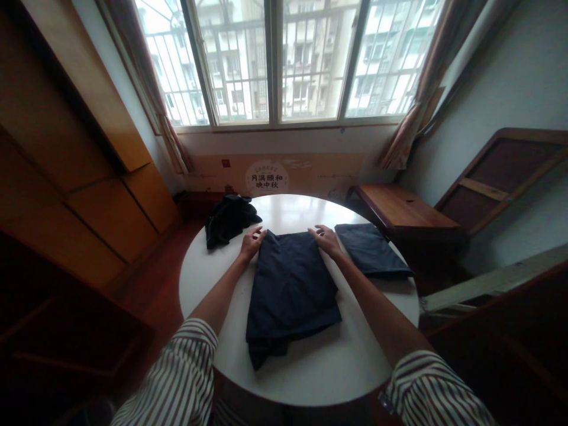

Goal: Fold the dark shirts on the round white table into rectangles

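Observation:
A dark blue folded garment, its exact kind unclear, lies in front of me on a round white table. Its near edge is uneven, with a darker flap sticking out at the lower left. My left hand pinches its far left corner. At the far right corner, my right hand has thumb and fingers closed on the fabric. To the right of that hand lies a second dark blue garment, folded flat. A crumpled black cloth item sits beyond my left hand.
Behind the table are a barred window and a printed banner. A wooden side table and a leaning wooden panel stand at the right. Wooden cabinets line the left side.

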The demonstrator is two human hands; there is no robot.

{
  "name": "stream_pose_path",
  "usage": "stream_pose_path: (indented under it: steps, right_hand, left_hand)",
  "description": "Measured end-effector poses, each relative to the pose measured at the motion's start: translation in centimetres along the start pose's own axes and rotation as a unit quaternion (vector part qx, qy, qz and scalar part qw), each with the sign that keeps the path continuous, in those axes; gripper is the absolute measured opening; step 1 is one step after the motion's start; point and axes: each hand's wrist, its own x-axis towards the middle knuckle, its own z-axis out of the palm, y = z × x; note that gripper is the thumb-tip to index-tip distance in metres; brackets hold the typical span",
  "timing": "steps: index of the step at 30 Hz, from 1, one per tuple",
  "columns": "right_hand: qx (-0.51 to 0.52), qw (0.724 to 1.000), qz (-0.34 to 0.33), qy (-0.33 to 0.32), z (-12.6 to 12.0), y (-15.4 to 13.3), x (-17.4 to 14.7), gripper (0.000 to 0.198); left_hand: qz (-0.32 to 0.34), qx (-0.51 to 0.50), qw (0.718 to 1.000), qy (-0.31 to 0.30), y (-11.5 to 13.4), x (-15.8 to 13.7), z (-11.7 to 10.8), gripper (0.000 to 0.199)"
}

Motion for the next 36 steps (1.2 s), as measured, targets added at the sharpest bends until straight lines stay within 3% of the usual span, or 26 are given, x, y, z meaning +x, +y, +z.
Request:
stream_pose_path:
  steps: [9,20,25,27,29,32,36]
  right_hand:
    - [0.01,1.0,-0.013,0.012,1.6,1.2,0.9,0.024]
    - [0.001,1.0,-0.01,0.021,1.8,2.0,0.9,0.029]
    - [0.01,1.0,0.014,-0.002,1.6,1.9,0.5,0.042]
    - [-0.004,1.0,0.024,-0.016,1.4,1.7,0.4,0.048]
    - [-0.011,0.999,0.018,-0.038,1.1,1.5,0.3,0.041]
    - [0.051,0.996,0.01,-0.074,0.7,1.4,0.2,0.03]
    - [0.161,0.982,0.014,-0.097,0.5,1.2,-0.1,0.027]
  left_hand:
    - [-0.014,0.03,0.999,-0.001,-1.0,0.8,0.3,0.024]
    - [-0.055,0.043,0.998,0.009,-1.0,0.7,-0.1,0.025]
    - [-0.071,0.035,0.997,0.004,-0.3,0.3,-0.3,0.04]
    - [-0.084,0.022,0.996,-0.014,-0.1,0.2,-0.3,0.046]
    - [-0.095,-0.012,0.994,-0.051,0.1,0.1,-0.4,0.041]
    - [-0.099,-0.073,0.988,-0.097,0.4,0.0,-0.4,0.032]
    - [-0.089,-0.137,0.982,-0.092,1.1,-0.4,-0.1,0.032]
